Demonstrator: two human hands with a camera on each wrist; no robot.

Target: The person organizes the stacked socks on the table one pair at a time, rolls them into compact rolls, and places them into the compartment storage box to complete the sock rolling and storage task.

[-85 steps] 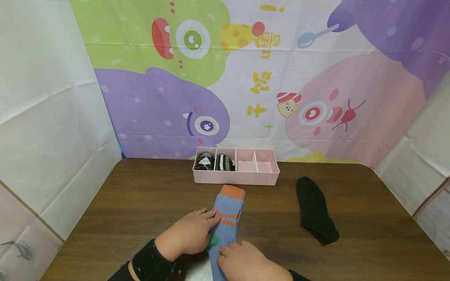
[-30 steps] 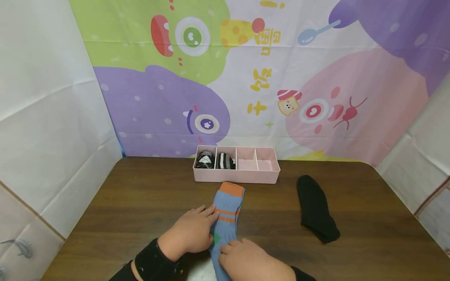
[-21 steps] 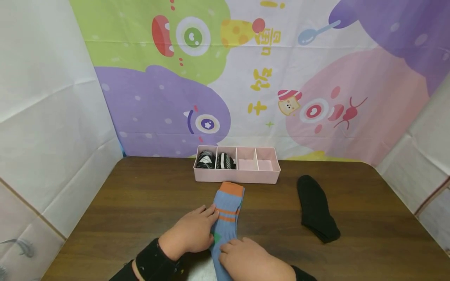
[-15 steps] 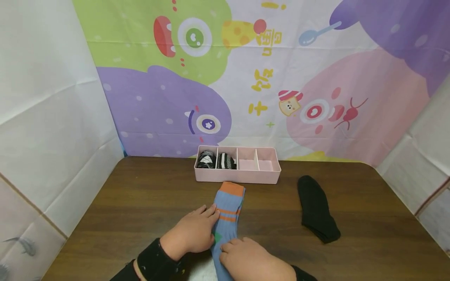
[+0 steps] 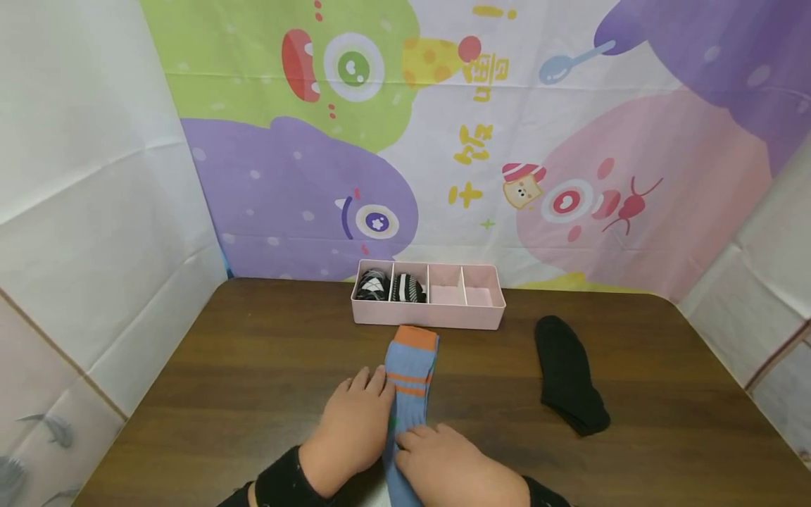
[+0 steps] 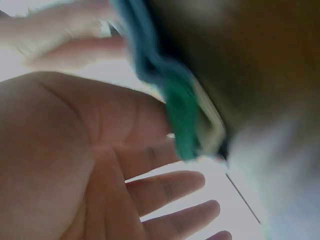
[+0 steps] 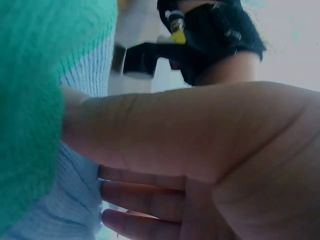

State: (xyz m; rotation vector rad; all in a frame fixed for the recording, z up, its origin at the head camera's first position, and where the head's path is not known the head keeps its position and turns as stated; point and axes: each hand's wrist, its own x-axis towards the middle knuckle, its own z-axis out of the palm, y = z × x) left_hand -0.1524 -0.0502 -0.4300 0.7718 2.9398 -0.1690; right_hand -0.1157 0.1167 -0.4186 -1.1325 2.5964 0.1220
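A long blue sock [image 5: 410, 358] with an orange cuff, orange stripes and a green heel lies lengthwise in the middle of the table; a second layer shows along its right edge. On its left side, my left hand [image 5: 355, 426] pinches the edge near the heel. The left wrist view shows thumb and index finger at the green heel patch [image 6: 181, 117], the other fingers spread out. My right hand [image 5: 456, 466] holds the sock lower down, from the right. In the right wrist view its thumb [image 7: 145, 127] tucks against the green and blue knit; the fingertips are partly hidden.
A pink divided box [image 5: 428, 314] stands at the back of the wooden table [image 5: 253, 352]. Its two left compartments hold a rolled argyle sock [image 5: 372, 286] and a rolled striped sock [image 5: 407, 289]. A black sock [image 5: 570, 377] lies to the right. A cartoon cloth hangs behind.
My left hand has turned more upright at the sock's left edge, and the green patch is now mostly covered. The right hand has barely moved. Box and black sock stay put.
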